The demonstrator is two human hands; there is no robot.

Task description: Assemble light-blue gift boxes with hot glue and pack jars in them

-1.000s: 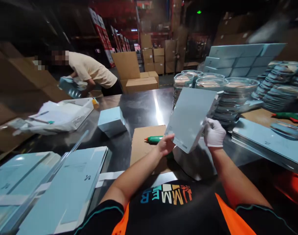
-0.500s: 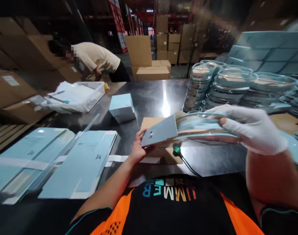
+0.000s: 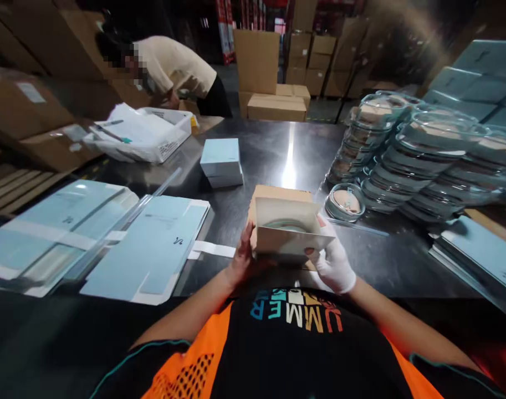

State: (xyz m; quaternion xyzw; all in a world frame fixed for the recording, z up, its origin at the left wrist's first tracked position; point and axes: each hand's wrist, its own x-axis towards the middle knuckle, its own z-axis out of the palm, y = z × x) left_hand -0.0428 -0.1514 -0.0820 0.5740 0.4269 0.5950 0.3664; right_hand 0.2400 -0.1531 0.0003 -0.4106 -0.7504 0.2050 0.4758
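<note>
Steel surface (image 3: 273, 155) filled most of the view, dark and shiny with a glare streak down its middle. At ten o'clock a person in a cream shirt (image 3: 173, 61) bent over beyond the far edge, with brown cartons (image 3: 273, 72) stacked at twelve o'clock. Stacks of clear round lidded dishes (image 3: 419, 160) crowded two o'clock, and flat pale-blue carton blanks (image 3: 148, 249) lay spread at eight to nine o'clock. A white basket (image 3: 153, 138) of papers sat at ten o'clock, with a closed pale-blue box (image 3: 220, 160) just inboard of it. One single round dish (image 3: 345, 202) lay at one o'clock from the hands.

At centre, over a piece of brown cardboard (image 3: 277, 194), the open small box (image 3: 290, 233) was held up, a round dish apparently seated inside, though the dim interior left that uncertain. The bare left hand (image 3: 241, 257) pressed flat against its left side, fingers extended along the wall. The gloved right hand (image 3: 333, 260) gripped the right side, fingers curled around the front corner.
</note>
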